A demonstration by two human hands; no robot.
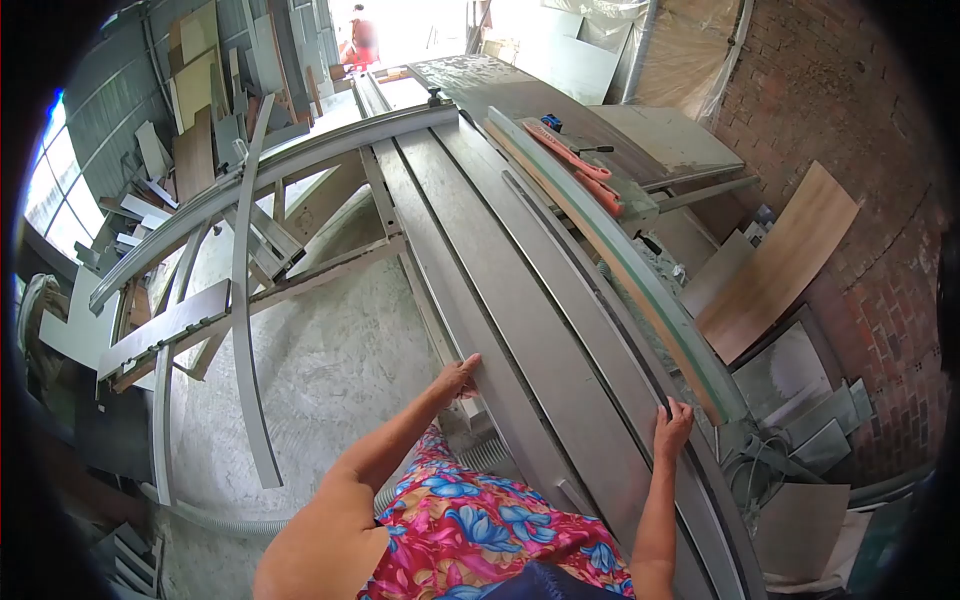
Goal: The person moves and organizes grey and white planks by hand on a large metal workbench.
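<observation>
A long grey metal saw table (560,345) with dark lengthwise grooves stretches away in front of me. My left hand (460,378) has its fingers closed at the table's left edge, the fingertips curled over the top. At the right side, my right hand (675,428) is closed around the raised edge strip, its thumb and fingers pinched together. Whether either hand also grips a thin loose piece cannot be made out. A long metal fence (300,150) crosses the far end of the table.
Left of the table stands an outrigger frame (330,265), with a long grey strip (243,330) leaning across it. On the right are a green-edged long board (640,270), an orange-handled tool (575,160) and a leaning wooden panel (780,265). Another person (362,42) is far back.
</observation>
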